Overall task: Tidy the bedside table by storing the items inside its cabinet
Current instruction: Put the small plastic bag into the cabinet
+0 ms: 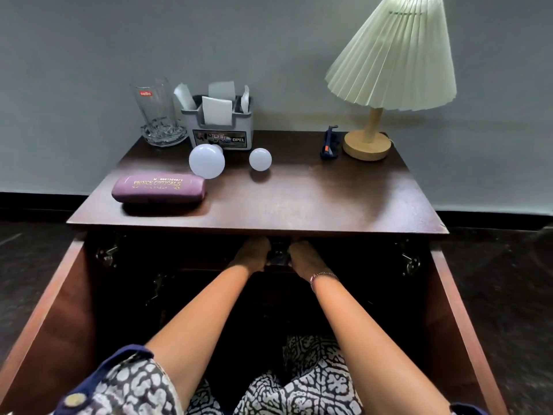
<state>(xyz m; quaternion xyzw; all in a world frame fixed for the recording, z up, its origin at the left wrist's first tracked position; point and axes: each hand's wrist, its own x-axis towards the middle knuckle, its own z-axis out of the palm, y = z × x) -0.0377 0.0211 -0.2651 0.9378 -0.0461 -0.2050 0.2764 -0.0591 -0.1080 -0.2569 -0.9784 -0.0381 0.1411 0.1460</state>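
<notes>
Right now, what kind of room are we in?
Probably a bedroom. The dark wooden bedside table holds a wooden lamp with a cream pleated shade and a purple glasses case, things usually kept beside a bed.

Bedside table (pixel 299 202), top, placed from the organiser box (pixel 221 127), which is standing at the back, left of centre. Glass (pixel 157 109) is standing just left of the box, inside a dish (pixel 163 136). Large bulb (pixel 206 161) is lying just before the box; small bulb (pixel 260 159) is lying before its right corner. Spectacle case (pixel 158 189) is lying well before the box, near the front left. Clip (pixel 329 143) and lamp (pixel 369 145) are standing well right of it. Below the box, inside the cabinet, left hand (pixel 251 254) and right hand (pixel 305 257) are holding a small object (pixel 279 256) between them.
</notes>
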